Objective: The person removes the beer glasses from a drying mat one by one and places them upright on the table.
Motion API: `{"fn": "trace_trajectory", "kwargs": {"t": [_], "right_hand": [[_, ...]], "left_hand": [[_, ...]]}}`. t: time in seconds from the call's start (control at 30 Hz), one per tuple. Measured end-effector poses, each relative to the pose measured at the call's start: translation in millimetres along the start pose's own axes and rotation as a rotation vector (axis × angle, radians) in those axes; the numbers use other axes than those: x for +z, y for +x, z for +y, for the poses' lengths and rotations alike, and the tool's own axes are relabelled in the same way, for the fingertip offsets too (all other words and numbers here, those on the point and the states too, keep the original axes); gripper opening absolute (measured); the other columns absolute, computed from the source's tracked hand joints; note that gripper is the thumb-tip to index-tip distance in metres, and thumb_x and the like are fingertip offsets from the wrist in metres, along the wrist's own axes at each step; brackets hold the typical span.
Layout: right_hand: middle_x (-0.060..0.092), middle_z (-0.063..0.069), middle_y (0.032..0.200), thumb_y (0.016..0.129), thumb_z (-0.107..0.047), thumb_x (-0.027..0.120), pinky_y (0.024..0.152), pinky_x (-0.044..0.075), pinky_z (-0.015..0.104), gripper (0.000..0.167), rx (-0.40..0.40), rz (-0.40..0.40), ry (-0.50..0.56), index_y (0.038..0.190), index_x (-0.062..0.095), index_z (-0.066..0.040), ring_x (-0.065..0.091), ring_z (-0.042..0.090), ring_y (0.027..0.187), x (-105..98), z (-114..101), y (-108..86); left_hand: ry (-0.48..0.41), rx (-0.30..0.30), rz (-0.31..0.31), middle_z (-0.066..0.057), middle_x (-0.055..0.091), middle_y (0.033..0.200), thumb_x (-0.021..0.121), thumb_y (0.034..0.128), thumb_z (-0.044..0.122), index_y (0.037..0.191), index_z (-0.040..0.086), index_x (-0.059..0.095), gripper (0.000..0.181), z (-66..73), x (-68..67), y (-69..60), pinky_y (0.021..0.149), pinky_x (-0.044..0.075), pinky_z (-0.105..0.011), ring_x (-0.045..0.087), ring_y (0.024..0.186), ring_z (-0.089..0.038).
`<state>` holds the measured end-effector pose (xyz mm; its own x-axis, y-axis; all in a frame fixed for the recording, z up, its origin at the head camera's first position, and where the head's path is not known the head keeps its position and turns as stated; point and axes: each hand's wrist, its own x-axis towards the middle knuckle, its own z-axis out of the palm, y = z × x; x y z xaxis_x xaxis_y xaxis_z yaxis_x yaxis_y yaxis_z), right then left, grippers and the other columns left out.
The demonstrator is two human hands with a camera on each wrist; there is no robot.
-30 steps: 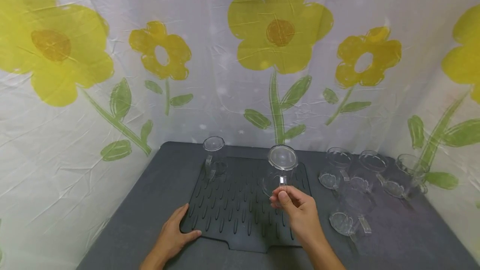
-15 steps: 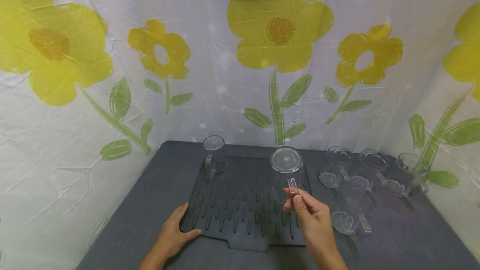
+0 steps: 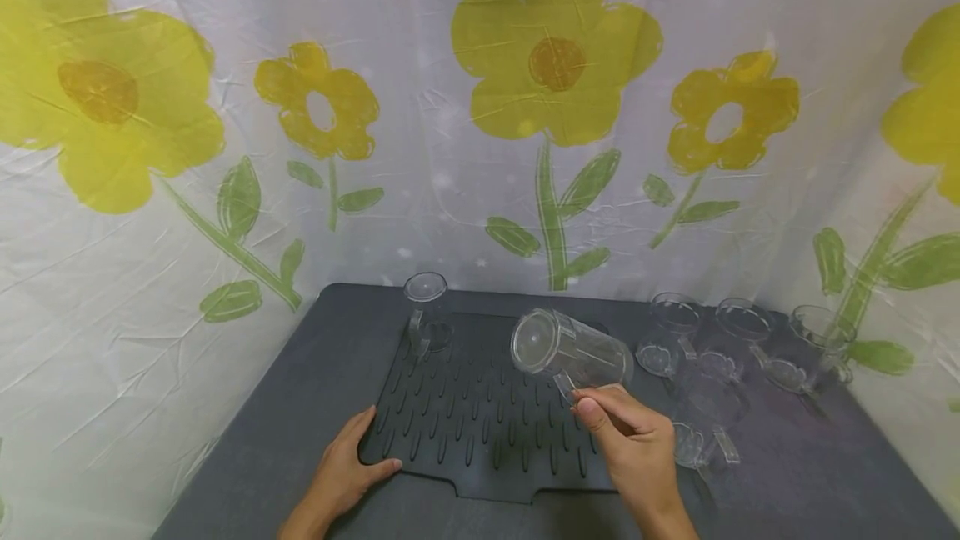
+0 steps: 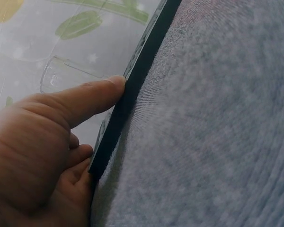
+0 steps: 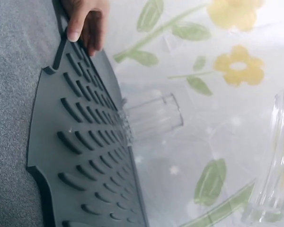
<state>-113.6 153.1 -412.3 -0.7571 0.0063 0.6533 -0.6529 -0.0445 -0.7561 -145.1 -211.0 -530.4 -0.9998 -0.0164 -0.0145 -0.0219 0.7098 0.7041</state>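
In the head view my right hand (image 3: 633,440) pinches the handle of a clear glass mug (image 3: 592,352). This mug is tilted on its side above the mat, with its round base facing left. Part of it, a glass wall (image 5: 274,175), fills the right edge of the right wrist view. My left hand (image 3: 341,465) rests at the near left corner of a dark ridged drying mat (image 3: 480,432), its thumb touching the front edge. On the mat's far left an upturned mug (image 3: 429,315) stands, also seen as a mug (image 5: 154,118) in the right wrist view.
Several more clear mugs stand on the right of the dark grey table (image 3: 817,473), among them a back mug (image 3: 675,327), a far right mug (image 3: 821,348) and a nearer mug (image 3: 690,444). A flowered curtain (image 3: 420,190) hangs behind and at both sides.
The held mug has gone from upside down to tilted sideways, its base swinging left. My right hand has shifted right and slightly down. My left hand stays at the mat's corner.
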Motion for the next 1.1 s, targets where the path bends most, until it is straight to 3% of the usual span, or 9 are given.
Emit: {"fn": "trace_trajectory", "kwargs": {"t": [0.17,0.3,0.47,0.7,0.93,1.1], "right_hand": [[0.067,0.017,0.084,0.086,0.023,0.055,0.072,0.052,0.021,0.023,-0.085,0.004,-0.076,0.099,0.07,0.011,0.06,0.017,0.084,-1,0,1.5],[0.068,0.016,0.083,0.082,0.026,0.057,0.072,0.051,0.021,0.024,-0.193,-0.011,-0.062,0.098,0.07,0.012,0.058,0.019,0.085,-1,3,2.7],[0.068,0.016,0.083,0.078,0.027,0.061,0.077,0.05,0.022,0.024,-0.251,-0.016,-0.026,0.096,0.07,0.014,0.055,0.02,0.086,-4,3,3.1],[0.069,0.011,0.079,0.072,0.023,0.07,0.079,0.048,0.023,0.028,-0.279,-0.011,-0.216,0.092,0.074,0.004,0.055,0.02,0.084,-6,1,1.0],[0.07,0.006,0.075,0.081,0.002,0.075,0.077,0.047,0.022,0.007,-0.344,-0.001,-0.325,0.087,0.075,0.004,0.056,0.02,0.08,-4,2,-0.4],[0.07,0.006,0.073,0.087,-0.015,0.072,0.078,0.045,0.023,0.019,-0.411,0.01,-0.352,0.084,0.074,0.004,0.056,0.019,0.075,-2,2,0.0]], "left_hand": [[-0.073,-0.028,0.01,-0.031,0.035,0.144,0.084,0.0736,0.04,0.146,-0.006,0.033,0.1,3.1,-0.8,-0.8,0.101,0.035,-0.06,0.034,0.13,-0.049],[-0.133,-0.046,0.041,-0.03,0.034,0.145,0.08,0.0789,0.039,0.149,-0.003,0.03,0.096,8.2,-3.3,-3.6,0.1,0.039,-0.056,0.037,0.129,-0.048],[-0.163,0.0,0.094,-0.024,0.038,0.146,0.078,0.0817,0.037,0.149,0.001,0.031,0.09,20.1,-7.6,-3.9,0.101,0.039,-0.055,0.038,0.13,-0.044],[-0.284,0.099,0.141,-0.014,0.042,0.145,0.079,0.0798,0.04,0.148,0.007,0.035,0.088,45.7,-13.2,-3.4,0.102,0.041,-0.041,0.04,0.132,-0.033],[-0.475,0.189,0.099,-0.014,0.041,0.146,0.08,0.0815,0.032,0.148,0.011,0.038,0.081,77.0,-16.7,-2.4,0.094,0.048,-0.045,0.045,0.128,-0.035],[-0.609,0.227,0.012,-0.01,0.039,0.146,0.078,0.0836,0.025,0.149,0.017,0.037,0.078,107.4,-19.3,-1.5,0.091,0.05,-0.045,0.047,0.126,-0.034]]}}
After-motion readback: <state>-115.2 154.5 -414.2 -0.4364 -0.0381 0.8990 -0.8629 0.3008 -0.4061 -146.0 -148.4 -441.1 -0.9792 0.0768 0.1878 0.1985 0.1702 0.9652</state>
